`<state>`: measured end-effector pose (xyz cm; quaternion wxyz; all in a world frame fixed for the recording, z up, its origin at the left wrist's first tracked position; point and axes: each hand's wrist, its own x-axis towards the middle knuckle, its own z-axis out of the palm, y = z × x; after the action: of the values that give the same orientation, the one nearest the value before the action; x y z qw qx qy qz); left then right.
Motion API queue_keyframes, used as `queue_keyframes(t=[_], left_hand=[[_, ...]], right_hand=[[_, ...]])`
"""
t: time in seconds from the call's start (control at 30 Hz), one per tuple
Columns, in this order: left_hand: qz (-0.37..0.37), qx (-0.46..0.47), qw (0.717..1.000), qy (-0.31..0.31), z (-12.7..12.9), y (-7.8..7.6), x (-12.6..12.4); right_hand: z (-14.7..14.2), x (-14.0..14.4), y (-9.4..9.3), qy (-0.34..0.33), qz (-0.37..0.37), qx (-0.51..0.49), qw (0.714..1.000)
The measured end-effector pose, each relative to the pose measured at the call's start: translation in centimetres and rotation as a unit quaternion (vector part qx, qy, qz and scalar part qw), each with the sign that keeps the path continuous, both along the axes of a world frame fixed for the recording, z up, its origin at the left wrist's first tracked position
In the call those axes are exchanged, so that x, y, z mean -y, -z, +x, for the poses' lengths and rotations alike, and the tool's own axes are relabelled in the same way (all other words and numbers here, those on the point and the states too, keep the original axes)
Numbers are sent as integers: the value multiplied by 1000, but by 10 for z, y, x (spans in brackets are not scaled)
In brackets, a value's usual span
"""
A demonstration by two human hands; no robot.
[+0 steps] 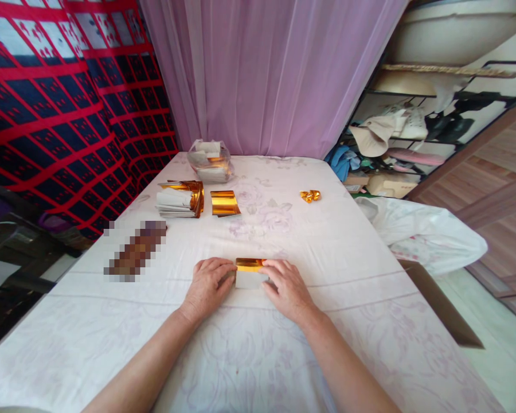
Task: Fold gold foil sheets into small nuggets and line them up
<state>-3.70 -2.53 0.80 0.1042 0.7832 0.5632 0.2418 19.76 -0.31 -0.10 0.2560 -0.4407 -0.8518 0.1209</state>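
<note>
A small sheet of gold foil paper [249,273], gold on its far edge and white on the near part, lies on the white flowered cloth [258,344]. My left hand [208,285] presses its left end and my right hand [287,286] presses its right end, fingers curled over the edges. Farther back lie a stack of gold and white sheets [179,199], one loose gold sheet [224,202] and two small folded gold pieces [310,195].
A clear plastic bag of sheets [210,160] sits at the far end by the purple curtain [266,74]. A blurred dark object [136,250] lies left of my hands. A white plastic bag [425,232] and a cluttered shelf [413,132] stand to the right.
</note>
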Motion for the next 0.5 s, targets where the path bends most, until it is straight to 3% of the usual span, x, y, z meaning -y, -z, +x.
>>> queue_keyframes(t=[0.5], left_hand=[[-2, 6, 1000, 3, -1, 7, -3]], right_hand=[[-2, 0, -1, 7, -2, 23, 1000]])
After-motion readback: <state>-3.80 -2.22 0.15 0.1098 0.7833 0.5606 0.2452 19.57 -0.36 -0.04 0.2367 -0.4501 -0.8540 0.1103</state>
